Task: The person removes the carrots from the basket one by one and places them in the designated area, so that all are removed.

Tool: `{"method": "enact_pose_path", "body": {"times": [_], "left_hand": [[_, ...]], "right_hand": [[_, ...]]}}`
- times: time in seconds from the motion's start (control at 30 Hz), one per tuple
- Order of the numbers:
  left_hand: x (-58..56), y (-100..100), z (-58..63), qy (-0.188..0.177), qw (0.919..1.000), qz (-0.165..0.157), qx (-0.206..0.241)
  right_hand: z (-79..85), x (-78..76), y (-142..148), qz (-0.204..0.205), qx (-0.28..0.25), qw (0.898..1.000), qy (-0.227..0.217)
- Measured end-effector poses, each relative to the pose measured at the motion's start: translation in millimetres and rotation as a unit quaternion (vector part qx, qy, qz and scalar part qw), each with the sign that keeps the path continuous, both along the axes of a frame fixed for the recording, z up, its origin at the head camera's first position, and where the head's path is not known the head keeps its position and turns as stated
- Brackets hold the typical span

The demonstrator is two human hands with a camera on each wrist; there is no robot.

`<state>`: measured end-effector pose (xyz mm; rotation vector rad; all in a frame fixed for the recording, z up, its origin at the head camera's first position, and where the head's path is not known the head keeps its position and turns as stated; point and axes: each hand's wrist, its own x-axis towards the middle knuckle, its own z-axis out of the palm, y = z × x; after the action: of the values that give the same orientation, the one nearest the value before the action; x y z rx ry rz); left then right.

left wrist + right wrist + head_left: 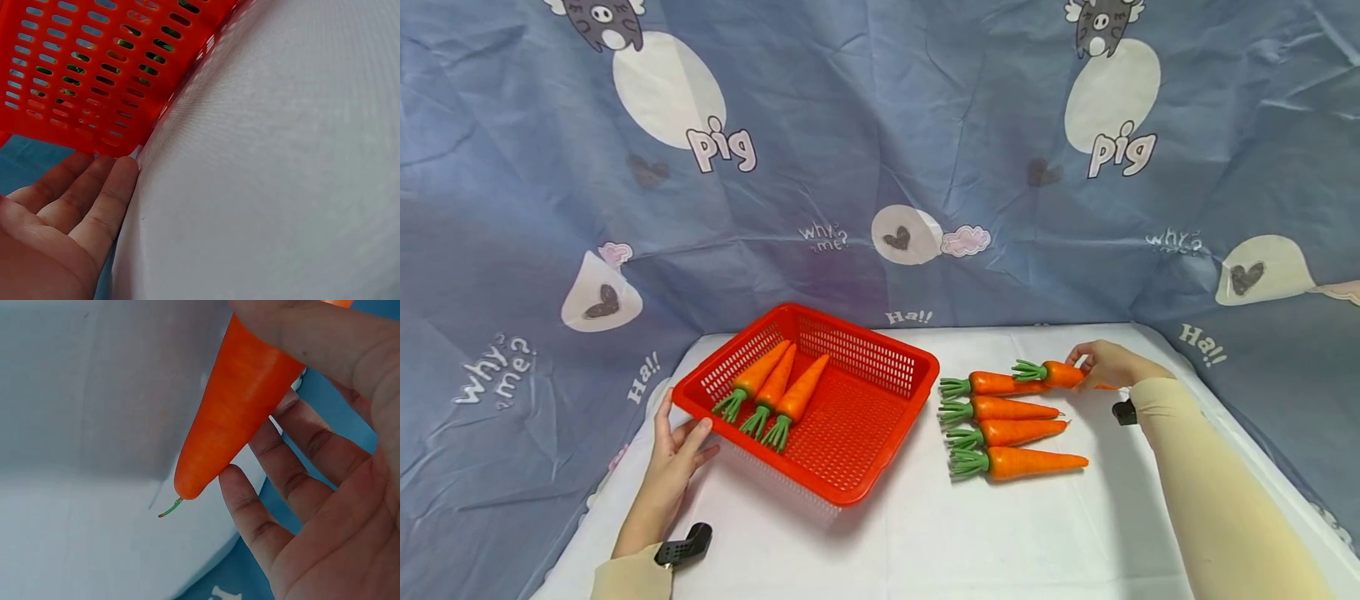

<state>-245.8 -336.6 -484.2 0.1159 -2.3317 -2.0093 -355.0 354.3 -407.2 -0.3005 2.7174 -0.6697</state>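
My right hand (pixel 1101 364) holds an orange carrot (pixel 234 406) with its thumb on one side and fingers on the other. The carrot's green stalk end (pixel 1028 371) points left, over the back carrot (pixel 992 383) of a row. Its tapered tip with a thin root sticks out past my fingers in the right wrist view. At the left, my left hand (pixel 673 454) touches the near-left corner of a red plastic basket (pixel 880 454), its fingers (pixel 103 203) extended against the lower corner. Three carrots (pixel 802 390) with green stalks lie inside the basket.
Nearer in the row, several carrots (pixel 1033 462) lie side by side, stalks to the left, on the white tablecloth (pixel 970 542). A blue printed cloth (pixel 820 167) rises behind the table and along its sides. Each wrist wears a black device (pixel 685 546).
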Motion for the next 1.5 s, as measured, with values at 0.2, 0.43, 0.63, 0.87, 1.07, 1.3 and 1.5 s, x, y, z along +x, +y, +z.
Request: {"method": "enact_pose_path", "body": {"times": [0.2, 0.43, 0.63, 0.87, 1.07, 1.3, 1.5], "left_hand": [[-0.7, -0.5, -0.3, 0.001, 1.0000, -0.001, 0.002], [0.0, -2.5, -0.7, 0.003, 1.0000, -0.004, 0.008], [-0.4, -2.8, 0.5, 0.008, 0.9999, -0.005, 0.009], [0.2, -3.8, -0.7, 0.001, 1.0000, -0.003, 0.008], [-0.5, -3.6, -1.2, 0.002, 1.0000, -0.003, 0.007], [-1.5, -2.8, -1.0, 0.003, 1.0000, -0.004, 0.007], [-1.4, -2.4, -2.2, 0.007, 0.9999, -0.005, 0.008]], "right_hand": [[-2.5, 3.6, 5.7, -0.004, 0.002, 1.000, -0.012], [-6.3, 4.8, 15.7, -0.008, 0.009, 1.000, -0.006], [-5.3, 8.0, 24.6, -0.012, 0.017, 1.000, -0.009], [-3.6, 12.3, 26.8, -0.020, 0.013, 0.999, -0.023], [-4.9, 14.3, 31.4, -0.020, 0.020, 0.999, -0.024], [-8.5, 14.1, 43.2, -0.041, 0.020, 0.998, -0.042], [-9.1, 15.0, 52.2, -0.041, 0.026, 0.998, -0.048]]}}
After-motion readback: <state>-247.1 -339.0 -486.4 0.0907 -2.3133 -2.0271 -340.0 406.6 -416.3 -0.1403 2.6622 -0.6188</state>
